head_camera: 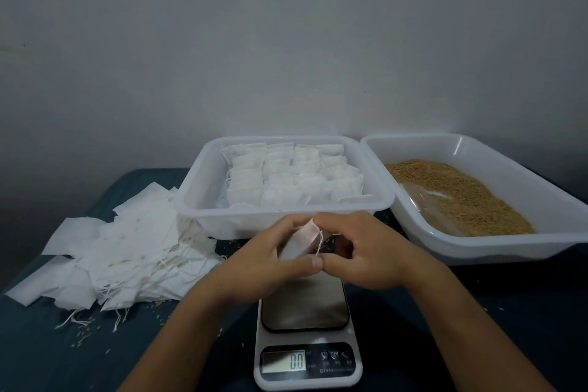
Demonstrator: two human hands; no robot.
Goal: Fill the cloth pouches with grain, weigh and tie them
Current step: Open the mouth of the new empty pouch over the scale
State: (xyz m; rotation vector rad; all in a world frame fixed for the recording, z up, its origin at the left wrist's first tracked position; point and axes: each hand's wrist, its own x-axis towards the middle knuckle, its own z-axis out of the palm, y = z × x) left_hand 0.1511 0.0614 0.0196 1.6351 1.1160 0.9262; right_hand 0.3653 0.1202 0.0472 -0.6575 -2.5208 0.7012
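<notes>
Left hand (270, 259) and right hand (359, 251) both pinch a cloth pouch (300, 240) above the scale (307, 328); a slipped drawstring (319, 242) could spill grain.

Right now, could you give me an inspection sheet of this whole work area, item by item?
Surface: dark blue table, loose grains scattered on it.
Job's things: small cloth pouch held above the scale, which reads 0.0; tub of filled pouches; tub of grain with a clear scoop in it.
Clutter: heap of empty pouches with trailing strings at left.
Hands: left hand grips the pouch; right hand pinches its drawstring.
Cables: nothing seen.
Surroundings: plain grey wall.
</notes>
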